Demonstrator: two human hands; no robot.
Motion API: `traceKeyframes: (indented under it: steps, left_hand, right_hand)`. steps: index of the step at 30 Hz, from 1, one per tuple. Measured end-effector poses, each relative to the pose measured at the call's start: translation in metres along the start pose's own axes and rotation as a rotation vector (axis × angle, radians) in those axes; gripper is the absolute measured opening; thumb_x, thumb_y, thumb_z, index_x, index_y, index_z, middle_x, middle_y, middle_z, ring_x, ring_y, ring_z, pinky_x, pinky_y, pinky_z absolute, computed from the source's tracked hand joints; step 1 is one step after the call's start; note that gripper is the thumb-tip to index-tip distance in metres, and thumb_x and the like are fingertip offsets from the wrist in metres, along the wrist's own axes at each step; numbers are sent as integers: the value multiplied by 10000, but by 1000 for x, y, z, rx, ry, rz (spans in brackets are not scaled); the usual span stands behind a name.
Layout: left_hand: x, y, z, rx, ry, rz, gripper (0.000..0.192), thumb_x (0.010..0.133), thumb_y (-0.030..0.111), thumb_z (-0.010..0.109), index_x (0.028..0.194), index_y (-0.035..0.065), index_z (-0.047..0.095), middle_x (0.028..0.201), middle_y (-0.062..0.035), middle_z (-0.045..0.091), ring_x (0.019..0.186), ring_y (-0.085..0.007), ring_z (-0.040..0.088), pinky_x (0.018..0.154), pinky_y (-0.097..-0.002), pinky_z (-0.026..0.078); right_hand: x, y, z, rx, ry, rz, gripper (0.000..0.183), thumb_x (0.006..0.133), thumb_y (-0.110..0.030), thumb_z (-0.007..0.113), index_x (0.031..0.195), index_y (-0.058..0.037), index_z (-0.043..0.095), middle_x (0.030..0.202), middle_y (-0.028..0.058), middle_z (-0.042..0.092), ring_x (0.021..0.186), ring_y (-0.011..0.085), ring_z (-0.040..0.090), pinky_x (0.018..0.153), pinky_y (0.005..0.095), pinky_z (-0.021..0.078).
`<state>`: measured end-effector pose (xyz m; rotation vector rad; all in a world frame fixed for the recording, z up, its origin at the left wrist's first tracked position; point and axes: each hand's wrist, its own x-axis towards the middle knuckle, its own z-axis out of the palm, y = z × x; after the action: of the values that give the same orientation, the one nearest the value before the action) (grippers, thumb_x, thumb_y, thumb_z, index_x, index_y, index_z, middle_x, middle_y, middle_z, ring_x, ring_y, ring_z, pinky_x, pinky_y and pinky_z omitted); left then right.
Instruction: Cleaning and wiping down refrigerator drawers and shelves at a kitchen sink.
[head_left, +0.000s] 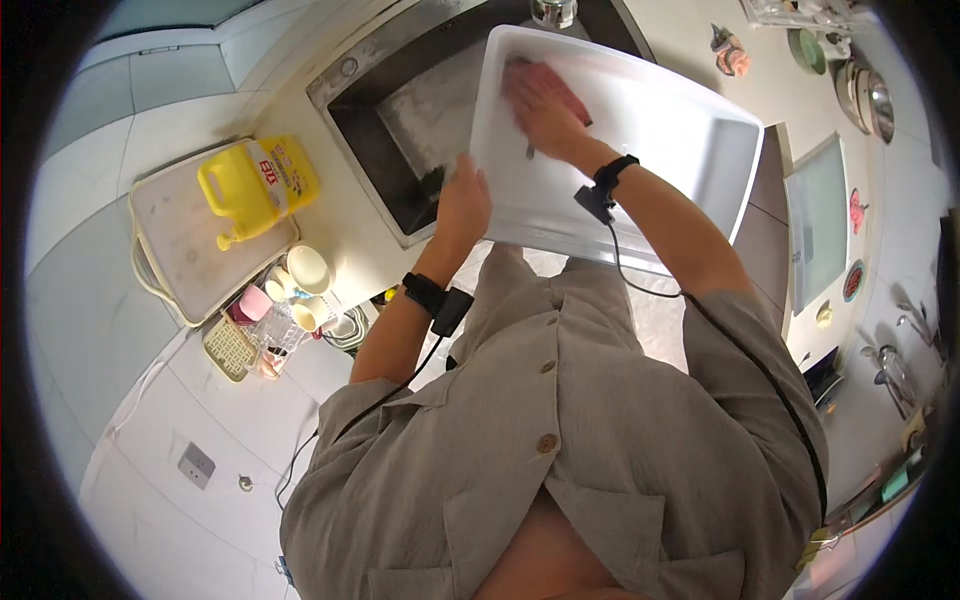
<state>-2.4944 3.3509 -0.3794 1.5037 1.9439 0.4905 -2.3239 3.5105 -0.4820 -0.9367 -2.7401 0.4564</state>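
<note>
A white plastic bin (637, 187) is tilted over the right part of the sink (360, 142), its open side facing up toward me. My left hand (463, 201) grips the bin's near left edge, thumb and fingers on either side of the wall. Inside the bin, my right hand (544, 116) presses a red cloth (559, 86) against the far left inner surface; the fingers are blurred. A small dark spot shows on the bin's wall just below that hand.
The faucet (553, 11) stands behind the bin. Left of the sink, a yellow jug (262, 184) lies on a cutting board (180, 247), beside a rack of cups (289, 292). A crumpled cloth (729, 52) and metal bowls (866, 101) sit on the right counter. Cables run from both wristbands.
</note>
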Motion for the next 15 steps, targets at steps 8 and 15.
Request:
traceKeyframes:
  steps: [8,15]
  left_hand:
    - [-2,-4,1,-14,23,-15,247,998,109,520,1164,-32,403,854,-336,638,793,-540,630,690,-610,494]
    - [-4,-8,4,-27,46,-6,245,994,110,525,1170,-13,407,868,-345,637,816,-553,624,701,-616,495]
  right_hand:
    - [-97,-18,-56,253,-435,-361,595,905,-26,520,1489,-132,487,1563,101,449,1494,300,347,1261,451,253]
    - [-74,4,-39,-94,-179,-58,543,988,-97,507,1519,-27,421,1611,149,372,1524,305,291,1273,469,203]
